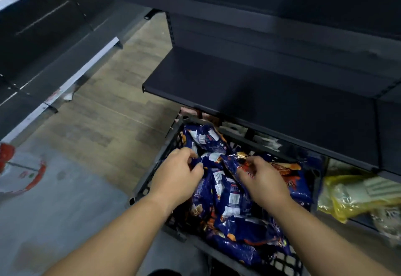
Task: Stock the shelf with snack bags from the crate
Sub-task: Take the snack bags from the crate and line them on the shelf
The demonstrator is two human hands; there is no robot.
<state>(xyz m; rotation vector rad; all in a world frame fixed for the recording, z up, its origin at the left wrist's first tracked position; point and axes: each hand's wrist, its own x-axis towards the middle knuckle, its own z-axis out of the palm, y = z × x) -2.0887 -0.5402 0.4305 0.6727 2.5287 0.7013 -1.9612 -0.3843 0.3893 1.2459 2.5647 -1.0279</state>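
Left hand [176,172] and right hand [263,180] each grasping blue snack bags [225,206] inside black crate [149,180], dark shelf [271,102] above

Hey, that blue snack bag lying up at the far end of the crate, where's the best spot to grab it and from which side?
Probably by its near crimped end, coming from above. The blue snack bag lies tilted on the pile against the far wall of the crate, label side up, so its near edge looks the easiest to pinch. The left hand is closest; the right hand is already on another bag.
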